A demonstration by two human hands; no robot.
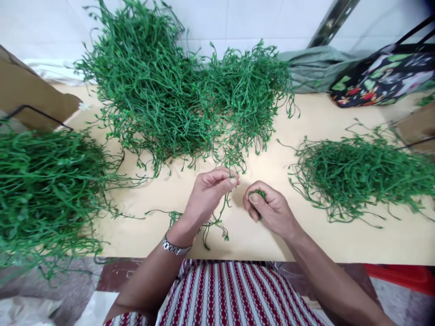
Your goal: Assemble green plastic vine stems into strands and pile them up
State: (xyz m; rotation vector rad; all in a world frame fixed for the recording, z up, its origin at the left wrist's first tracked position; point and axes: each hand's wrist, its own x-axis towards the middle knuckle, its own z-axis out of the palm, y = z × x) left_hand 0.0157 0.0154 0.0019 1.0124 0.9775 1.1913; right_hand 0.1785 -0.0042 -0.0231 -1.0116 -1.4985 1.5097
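My left hand, with a metal-banded watch on its wrist, pinches a thin green artificial stem between thumb and forefinger; the stem hangs below the fingers. Just right of it, my right hand is closed around a small bunch of green stem pieces, mostly hidden in the fist. A few loose green stems lie on the table beneath my left wrist. Ahead of both hands spreads a large tangled heap of green plastic stems, its near edge close to my left fingertips.
More green stems are heaped at the left, some hanging over the table edge, and at the right. Cardboard boxes stand at both sides. A flowered bag and grey-green cloth lie along the wall behind the table.
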